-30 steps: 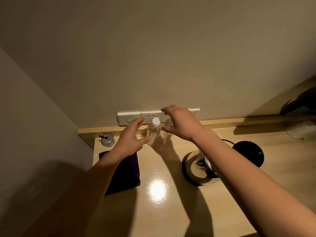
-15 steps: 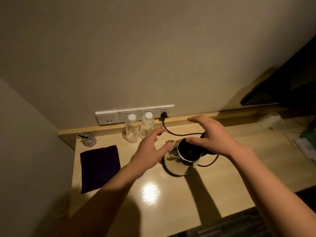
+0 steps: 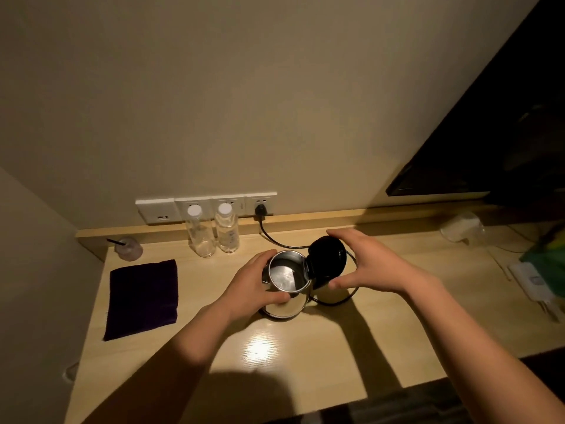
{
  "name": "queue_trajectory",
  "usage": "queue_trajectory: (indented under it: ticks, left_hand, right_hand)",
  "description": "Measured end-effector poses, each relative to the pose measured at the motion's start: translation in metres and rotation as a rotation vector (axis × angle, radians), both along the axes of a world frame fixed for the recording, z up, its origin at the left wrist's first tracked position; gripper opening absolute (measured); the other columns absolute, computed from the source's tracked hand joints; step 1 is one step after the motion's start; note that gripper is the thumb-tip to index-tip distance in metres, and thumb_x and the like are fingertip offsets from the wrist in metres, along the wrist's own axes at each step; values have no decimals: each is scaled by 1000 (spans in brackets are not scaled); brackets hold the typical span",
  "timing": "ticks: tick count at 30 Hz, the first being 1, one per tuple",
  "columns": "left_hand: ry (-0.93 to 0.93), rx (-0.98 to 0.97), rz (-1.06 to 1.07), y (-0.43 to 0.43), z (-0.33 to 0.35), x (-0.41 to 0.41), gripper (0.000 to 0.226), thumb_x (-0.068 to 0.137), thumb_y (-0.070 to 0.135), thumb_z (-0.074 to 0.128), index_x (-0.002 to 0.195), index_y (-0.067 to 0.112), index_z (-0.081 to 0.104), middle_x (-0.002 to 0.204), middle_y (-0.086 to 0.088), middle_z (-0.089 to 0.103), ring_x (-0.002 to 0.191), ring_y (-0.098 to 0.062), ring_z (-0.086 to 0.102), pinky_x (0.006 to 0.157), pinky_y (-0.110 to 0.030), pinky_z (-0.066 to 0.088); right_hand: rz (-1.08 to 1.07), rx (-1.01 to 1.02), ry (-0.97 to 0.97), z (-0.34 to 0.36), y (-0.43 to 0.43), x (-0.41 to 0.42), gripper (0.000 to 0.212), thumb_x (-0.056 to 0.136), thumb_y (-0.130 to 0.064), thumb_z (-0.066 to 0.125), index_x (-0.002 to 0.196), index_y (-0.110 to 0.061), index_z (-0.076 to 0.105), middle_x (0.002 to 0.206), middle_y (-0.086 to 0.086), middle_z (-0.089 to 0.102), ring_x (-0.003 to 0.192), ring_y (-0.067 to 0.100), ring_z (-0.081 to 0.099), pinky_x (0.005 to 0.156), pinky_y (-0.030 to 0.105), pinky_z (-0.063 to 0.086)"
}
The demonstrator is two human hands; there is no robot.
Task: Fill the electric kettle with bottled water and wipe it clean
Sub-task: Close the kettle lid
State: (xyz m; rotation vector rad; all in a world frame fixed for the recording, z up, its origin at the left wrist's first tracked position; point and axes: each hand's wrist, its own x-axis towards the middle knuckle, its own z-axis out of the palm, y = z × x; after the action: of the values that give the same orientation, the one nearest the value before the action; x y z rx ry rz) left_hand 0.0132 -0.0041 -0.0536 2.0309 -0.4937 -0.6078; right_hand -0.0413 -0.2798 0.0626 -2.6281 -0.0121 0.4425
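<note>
A steel electric kettle [image 3: 286, 278] stands mid-desk with its black lid [image 3: 327, 257] flipped up, the inside showing. My left hand [image 3: 249, 286] wraps the kettle's left side, thumb across the front. My right hand [image 3: 365, 264] cups the lid and handle side from the right, fingers spread; whether it grips the handle is hidden. Two clear bottles with white caps stand against the wall: the left bottle [image 3: 200, 234] and the right bottle [image 3: 227, 229]. A dark purple cloth [image 3: 142, 298] lies flat at the left.
The kettle's black cord [image 3: 276, 240] runs to a plug in the wall socket strip [image 3: 208, 206]. A small cup with a straw [image 3: 128, 247] sits in the back left corner. A clear bag [image 3: 461, 226] and packets [image 3: 532, 280] lie at the right, below a dark TV screen [image 3: 495, 142].
Both hands left the bottles at the wall and came to the kettle. The left hand now holds its body, and the right hand curls around the raised lid.
</note>
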Motion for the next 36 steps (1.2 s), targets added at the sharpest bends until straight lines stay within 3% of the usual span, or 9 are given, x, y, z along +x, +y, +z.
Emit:
queue_trajectory:
  ticks: [3,6,10,13,17,19,21,25,36]
  left_hand:
    - [-2,27,25,-1,0,-2,103,64,40,95,153,32,43,139,23,51,123,0,53,89,6,33]
    - [0,41,62,-3,2,-6,104,66,38,96,155,32,42,138,25,48,126,-1,50,91,3,32]
    - [99,21,92,-4,5,-10,105,68,35,95,157,27,40,149,14,50,134,-11,51,113,-27,43]
    - [307,-135,198,-3,12,-14,88,77,41,80,156,27,44,150,-1,56,137,-21,53,120,-45,41]
    - [396,-260,332,-9,17,-14,54,95,50,64,144,29,61,138,5,68,129,-11,59,109,-31,44]
    - [354,-249,354,-12,18,-12,27,103,41,62,128,37,71,122,14,76,116,1,66,93,-15,50]
    - [313,-217,370,-14,18,-11,23,102,33,66,125,37,72,116,17,77,111,2,68,85,-9,51]
    - [211,-133,359,-15,18,-7,42,100,23,70,141,16,65,130,2,69,120,-11,63,90,-10,45]
    - [173,-91,395,-15,13,-2,42,96,17,75,137,12,68,130,-5,72,123,-18,65,109,-33,49]
  right_hand:
    - [58,6,-27,-6,0,4,111,67,-43,93,158,-26,32,157,-4,46,141,16,45,115,28,37]
    - [77,30,-84,-9,3,8,107,69,-37,92,158,-30,32,155,-6,48,140,15,46,114,28,37]
    - [148,73,-137,-12,17,14,99,70,-43,90,153,-33,39,151,-9,51,135,11,48,104,22,36]
    - [209,92,-146,-17,33,22,93,69,-47,87,149,-30,45,146,-9,53,131,13,51,108,32,45]
    - [257,85,-140,-32,51,29,88,69,-51,85,146,-30,47,140,-10,53,126,15,53,109,38,47]
    - [271,59,-141,-41,57,30,87,70,-51,85,145,-31,47,139,-10,53,125,16,54,108,38,45]
    - [277,38,-144,-49,62,31,84,70,-50,86,143,-31,49,138,-10,55,122,17,55,107,37,45]
    - [238,48,-111,-58,63,32,88,67,-50,89,143,-32,48,140,-10,54,123,20,55,106,40,48]
    - [175,94,-54,-61,61,33,88,64,-50,92,140,-30,53,133,-9,56,117,17,58,97,38,54]
